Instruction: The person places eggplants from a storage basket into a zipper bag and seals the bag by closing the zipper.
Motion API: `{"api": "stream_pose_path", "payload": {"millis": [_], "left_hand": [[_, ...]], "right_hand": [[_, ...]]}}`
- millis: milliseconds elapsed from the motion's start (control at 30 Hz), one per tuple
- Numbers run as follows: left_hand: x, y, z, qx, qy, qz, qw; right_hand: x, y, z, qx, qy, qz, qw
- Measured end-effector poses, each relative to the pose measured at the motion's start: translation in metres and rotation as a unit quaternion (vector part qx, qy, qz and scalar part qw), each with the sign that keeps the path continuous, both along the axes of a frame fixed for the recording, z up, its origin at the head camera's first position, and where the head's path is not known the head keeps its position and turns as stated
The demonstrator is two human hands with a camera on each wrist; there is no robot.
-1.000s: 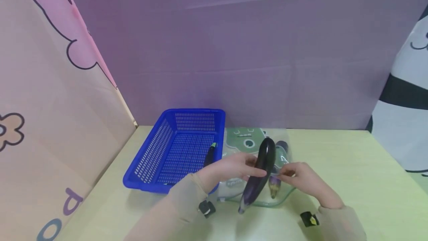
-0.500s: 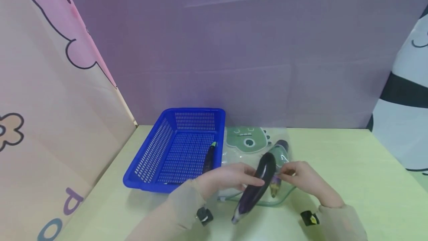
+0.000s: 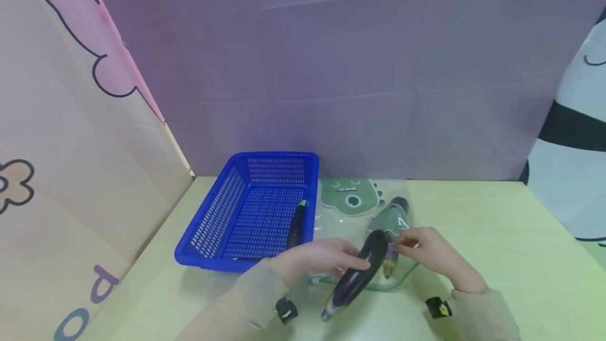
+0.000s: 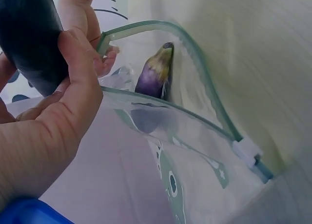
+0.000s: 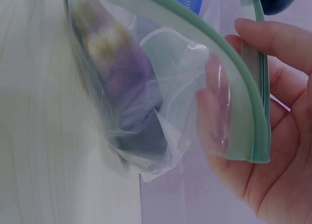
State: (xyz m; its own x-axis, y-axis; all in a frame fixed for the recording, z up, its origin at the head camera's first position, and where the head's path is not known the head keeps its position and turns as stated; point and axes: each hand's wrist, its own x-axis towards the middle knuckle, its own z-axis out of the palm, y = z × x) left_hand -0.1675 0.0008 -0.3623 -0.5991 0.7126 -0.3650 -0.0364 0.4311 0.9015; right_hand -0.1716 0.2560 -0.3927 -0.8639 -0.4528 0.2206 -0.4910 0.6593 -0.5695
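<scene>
My left hand grips a dark purple eggplant, tilted with its pale end toward the front of the table. A clear zip bag with a green cartoon print lies underneath, its mouth facing me. My right hand pinches the green zip edge at the right of the mouth and holds it spread. Inside the bag rests another eggplant, its yellowish tip near the opening. In the left wrist view, the held eggplant is beside the mouth, outside the bag. A white slider sits on the zip's other end.
Left of the bag stands a blue plastic basket with a dark eggplant along its right side. The pale table meets a purple-grey cloth backdrop; printed cloths hang at both sides.
My left hand has lowered the eggplant toward me and slightly left, tilting it flatter, which uncovers more of the bag. My right hand keeps its place on the bag edge.
</scene>
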Motion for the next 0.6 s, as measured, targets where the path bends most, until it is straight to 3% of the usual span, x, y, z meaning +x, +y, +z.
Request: {"api": "stream_pose_path", "payload": {"millis": [367,600], "left_hand": [[0.0027,-0.0012,-0.0028,-0.017,0.003,-0.020,0.9996],[0.0070,-0.0011,-0.0031,-0.008,-0.016,-0.036,0.9992]], "right_hand": [[-0.0003,0.0000,-0.0002,-0.005,-0.003,0.000,1.0000],[-0.0006,0.0005,0.0000,-0.004,-0.002,-0.003,1.0000]]}}
